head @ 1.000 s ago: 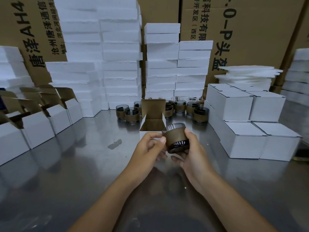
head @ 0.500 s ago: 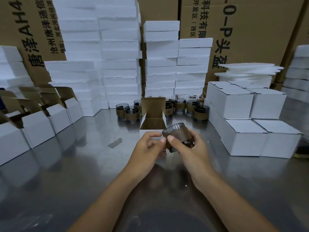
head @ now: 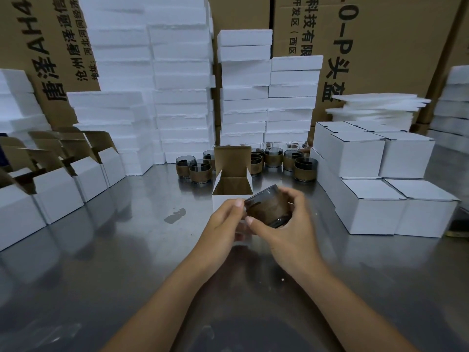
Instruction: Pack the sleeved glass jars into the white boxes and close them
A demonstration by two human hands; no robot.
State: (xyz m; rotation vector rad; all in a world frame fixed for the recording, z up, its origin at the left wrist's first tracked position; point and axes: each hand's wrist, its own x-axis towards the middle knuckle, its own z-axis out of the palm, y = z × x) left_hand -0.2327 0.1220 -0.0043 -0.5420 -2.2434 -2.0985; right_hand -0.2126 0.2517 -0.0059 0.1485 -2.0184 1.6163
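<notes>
A tilted sleeved jar point(head: 267, 208) is gripped by the right hand point(head: 286, 232) just before an open white box point(head: 232, 189); what the left hand point(head: 225, 222) holds cannot be told. Loading seems in hand: the jar needs righting and lowering inside.

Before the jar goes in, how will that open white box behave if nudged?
Probably light: the open white box is thin, empty-looking card, so the jar in the right hand could shove it along the metal table. Its raised lid flap may tip it backward. The left hand at its front may steady it.
</notes>
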